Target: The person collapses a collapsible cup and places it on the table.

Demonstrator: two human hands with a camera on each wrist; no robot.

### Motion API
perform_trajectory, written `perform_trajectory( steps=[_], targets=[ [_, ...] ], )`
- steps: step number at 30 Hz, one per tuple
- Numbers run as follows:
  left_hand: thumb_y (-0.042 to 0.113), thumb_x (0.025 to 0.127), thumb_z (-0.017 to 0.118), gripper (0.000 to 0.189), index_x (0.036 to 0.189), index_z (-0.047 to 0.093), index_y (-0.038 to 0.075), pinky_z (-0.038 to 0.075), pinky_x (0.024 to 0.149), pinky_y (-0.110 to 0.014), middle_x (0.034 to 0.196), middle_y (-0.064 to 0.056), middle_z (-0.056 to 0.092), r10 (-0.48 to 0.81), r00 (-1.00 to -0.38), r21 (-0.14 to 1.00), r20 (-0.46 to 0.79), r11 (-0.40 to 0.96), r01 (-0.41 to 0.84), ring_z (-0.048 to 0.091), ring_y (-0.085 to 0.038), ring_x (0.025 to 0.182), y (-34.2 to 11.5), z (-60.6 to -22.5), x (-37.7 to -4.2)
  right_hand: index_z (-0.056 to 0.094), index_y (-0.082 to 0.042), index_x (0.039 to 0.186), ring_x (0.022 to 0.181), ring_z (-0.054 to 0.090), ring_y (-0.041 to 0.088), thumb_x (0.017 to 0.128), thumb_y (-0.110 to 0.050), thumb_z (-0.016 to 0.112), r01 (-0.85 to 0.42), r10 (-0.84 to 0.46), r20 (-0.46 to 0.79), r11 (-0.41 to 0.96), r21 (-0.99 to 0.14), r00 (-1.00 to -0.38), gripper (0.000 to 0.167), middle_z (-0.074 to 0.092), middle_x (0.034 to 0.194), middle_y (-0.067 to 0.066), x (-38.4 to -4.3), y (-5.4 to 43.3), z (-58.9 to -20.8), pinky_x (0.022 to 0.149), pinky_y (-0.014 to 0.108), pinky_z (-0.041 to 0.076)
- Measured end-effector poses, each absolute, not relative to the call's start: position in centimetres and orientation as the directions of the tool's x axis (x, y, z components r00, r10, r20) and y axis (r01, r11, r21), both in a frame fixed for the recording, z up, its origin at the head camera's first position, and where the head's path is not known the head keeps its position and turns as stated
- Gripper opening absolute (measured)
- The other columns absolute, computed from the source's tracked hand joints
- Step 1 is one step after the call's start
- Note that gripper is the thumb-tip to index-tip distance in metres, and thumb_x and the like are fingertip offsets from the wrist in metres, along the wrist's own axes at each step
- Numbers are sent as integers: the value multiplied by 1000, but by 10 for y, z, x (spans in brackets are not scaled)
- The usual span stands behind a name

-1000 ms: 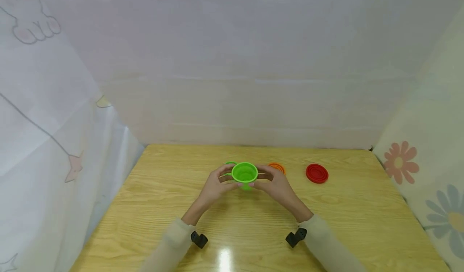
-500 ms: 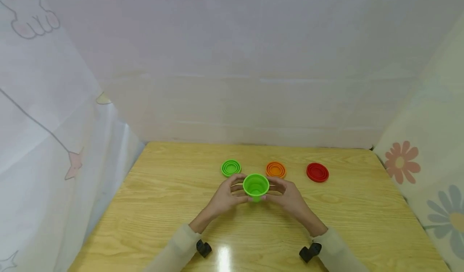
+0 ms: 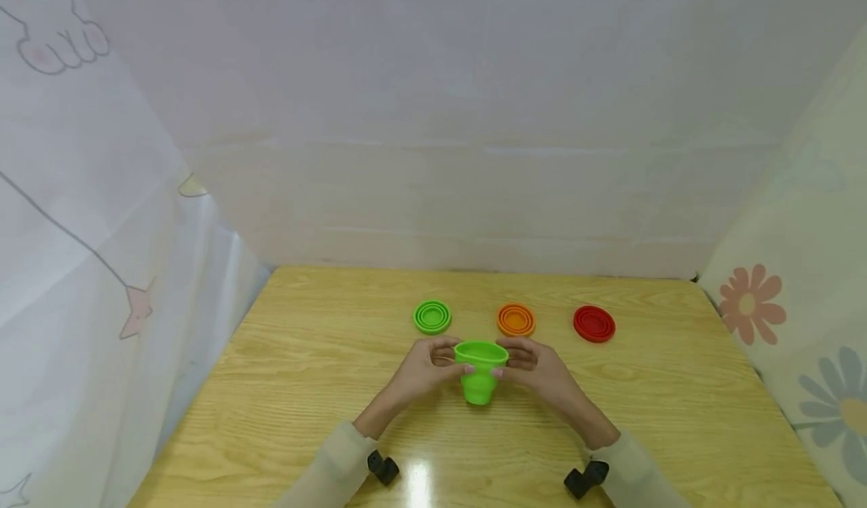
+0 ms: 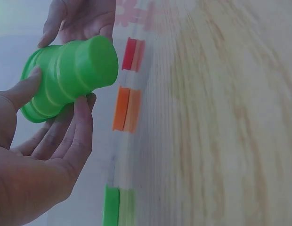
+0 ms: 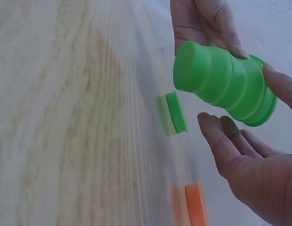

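A bright green collapsible cup [image 3: 479, 376], pulled out to its full stepped height, is held off the table between both hands. Its mouth tips toward the far side and its base toward the wearer. My left hand [image 3: 423, 369] grips its left side, thumb on the near wall and fingers behind. On the other side my right hand [image 3: 542, 372] has its thumb on the cup near the rim, with the fingers curved around behind it. In the right wrist view some of those fingers [image 5: 231, 146] look slightly apart from the wall.
Three flattened collapsible cups lie in a row toward the table's back: a green one [image 3: 432, 317], an orange one [image 3: 515, 319] and a red one [image 3: 594, 323]. The wooden table [image 3: 325, 357] ends at a pale cloth backdrop [image 3: 474, 192].
Both hands have brought the green cup nearer the wearer and slightly right, uncovering the flat green and orange cups. The held cup has tilted, so its side wall now shows.
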State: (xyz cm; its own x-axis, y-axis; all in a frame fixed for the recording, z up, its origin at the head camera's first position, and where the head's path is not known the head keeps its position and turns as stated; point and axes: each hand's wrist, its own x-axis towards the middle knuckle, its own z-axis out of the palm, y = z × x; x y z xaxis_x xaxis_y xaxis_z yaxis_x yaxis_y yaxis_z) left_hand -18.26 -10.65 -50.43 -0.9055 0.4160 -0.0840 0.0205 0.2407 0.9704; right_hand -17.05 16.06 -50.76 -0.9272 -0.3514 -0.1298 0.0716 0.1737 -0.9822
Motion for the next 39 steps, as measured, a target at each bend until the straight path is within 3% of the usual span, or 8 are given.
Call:
perform_trajectory(
  steps=[5,10,12,19,25,32,39],
  targets=[
    [36,94,81,54,137,66,6,66,93,-41,120,-12,77,400,-907,974,-133,221,-46,75,-22,107,-104,-505,-180,47,-2,155,128,66,30,94,-26,82,138,-371,-168,106,-985,-913,75,58,148,23,-167,161,-509,99,30,63],
    [33,97,78,41,123,73,3,69,84,-46,109,-14,81,416,-892,981,-176,153,-122,79,-18,88,-103,-504,-179,45,1,154,121,70,26,95,-23,80,187,-372,-195,56,-981,-908,73,55,146,29,-164,157,-508,101,44,64],
    [34,98,77,38,120,75,2,69,81,-43,105,-13,82,415,-891,979,-185,155,-131,79,-16,85,-103,-503,-178,46,3,153,117,71,24,95,-23,79,206,-363,-209,45,-977,-908,71,55,145,30,-163,155,-509,101,49,64],
    [37,100,74,43,123,74,1,69,80,-38,104,-13,82,400,-893,974,-206,175,-146,78,-16,84,-99,-500,-172,54,6,144,107,74,22,99,-29,76,258,-347,-244,6,-966,-906,61,63,136,22,-164,151,-513,92,41,67],
    [44,100,72,47,120,75,2,69,79,-43,102,-12,82,395,-896,968,-203,218,-123,79,-25,85,-100,-496,-171,53,12,143,104,75,18,102,-25,71,274,-380,-236,-49,-960,-894,58,70,123,11,-165,153,-515,89,36,68],
    [48,99,71,54,129,71,3,68,87,-47,112,-15,79,382,-911,972,-153,227,-68,78,-36,104,-105,-498,-175,48,18,144,102,76,17,108,-20,60,348,-465,-239,-162,-924,-852,54,74,117,6,-165,158,-516,90,32,67],
    [34,101,73,47,134,68,0,64,99,-49,127,-19,73,398,-908,988,-130,131,-83,74,-25,113,-106,-500,-176,46,18,146,104,76,16,111,-21,55,388,-515,-229,-224,-894,-826,53,74,118,7,-163,161,-515,93,31,66]
  ],
)
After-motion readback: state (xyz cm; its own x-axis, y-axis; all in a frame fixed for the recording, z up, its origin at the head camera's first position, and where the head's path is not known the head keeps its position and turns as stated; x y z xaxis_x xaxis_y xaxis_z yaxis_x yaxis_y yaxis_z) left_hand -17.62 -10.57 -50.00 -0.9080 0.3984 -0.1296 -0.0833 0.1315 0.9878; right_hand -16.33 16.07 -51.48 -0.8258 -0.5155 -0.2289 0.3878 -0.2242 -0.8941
